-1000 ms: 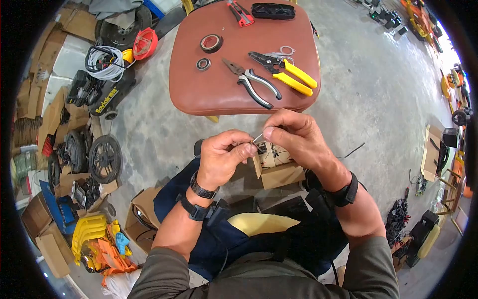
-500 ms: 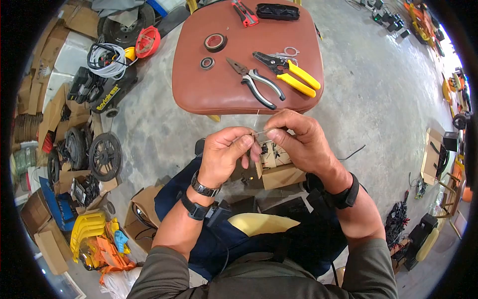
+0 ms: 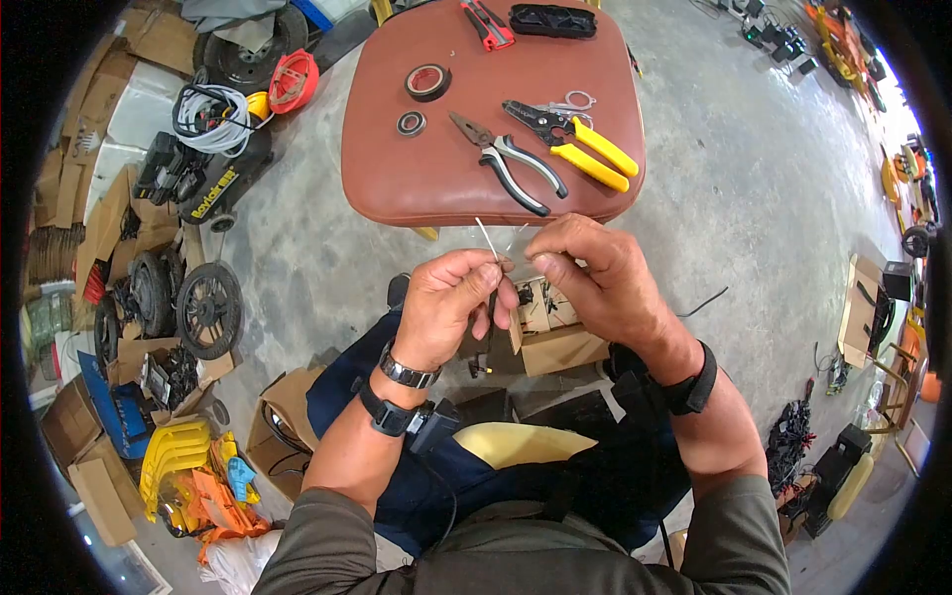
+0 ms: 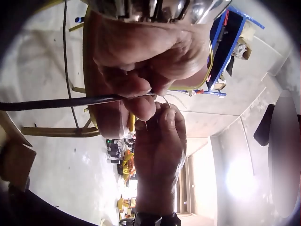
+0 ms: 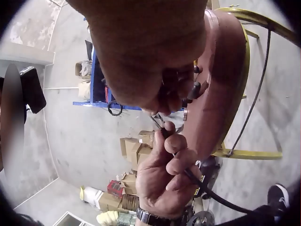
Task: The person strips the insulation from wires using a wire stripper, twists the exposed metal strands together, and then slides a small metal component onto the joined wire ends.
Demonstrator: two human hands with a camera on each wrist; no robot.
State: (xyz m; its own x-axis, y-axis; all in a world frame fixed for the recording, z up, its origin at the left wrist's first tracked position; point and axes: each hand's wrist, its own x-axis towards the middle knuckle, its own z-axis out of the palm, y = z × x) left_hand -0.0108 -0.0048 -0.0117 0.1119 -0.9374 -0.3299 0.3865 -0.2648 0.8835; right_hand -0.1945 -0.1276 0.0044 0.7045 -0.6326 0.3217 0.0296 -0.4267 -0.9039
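Between thumb and fingers, my left hand (image 3: 441, 302) grips a black cable (image 4: 61, 102) close to its stripped end. A white wire (image 3: 485, 236) sticks up from those fingertips, leaning away toward the seat. My right hand (image 3: 600, 273) is just to the right, its thumb and index finger pinched together at the thin wires (image 5: 158, 121) that come out of the cable end. In the left wrist view a fine wire runs up to the right fingertips. The rest of the cable hangs down past my left palm.
Ahead is a brown padded seat (image 3: 397, 178) bearing pliers (image 3: 508, 164), yellow-handled wire strippers (image 3: 595, 159), small scissors (image 3: 579, 100), a tape roll (image 3: 428, 83), a ring bearing (image 3: 412, 123) and a red utility knife (image 3: 488, 25). Under my hands stands an open cardboard box (image 3: 560, 349) of small parts.
The light wire stretched between my hands has given way to a white one standing up from the left fingertips. The left fingers have shifted slightly; both arms stay nearly in place.
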